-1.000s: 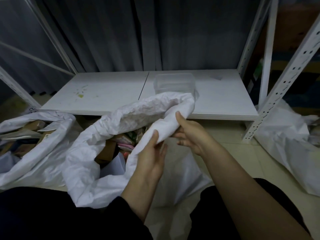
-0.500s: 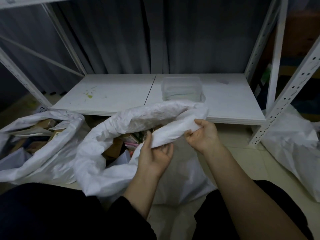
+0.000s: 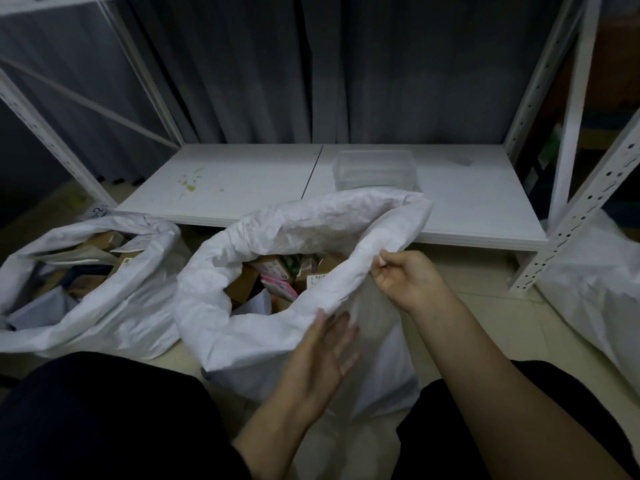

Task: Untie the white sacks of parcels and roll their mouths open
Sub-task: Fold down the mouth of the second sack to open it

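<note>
Right hand (image 3: 408, 280) pinches the rolled rim of the sack (image 3: 242, 327), likely so the roll holds; left hand (image 3: 322, 358), fingers straight, lies just under it, gripping nothing.

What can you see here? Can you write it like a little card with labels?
place: floor in front of a low white shelf
middle sack: mouth open, rim rolled, parcels inside
left sack: open too, rim rolled
right sack: only partly in view, mouth not visible
right hand: pinches the middle sack's rim
left hand: fingers straight, by the middle sack's side, below the rim
on the shelf: a clear plastic box
</note>
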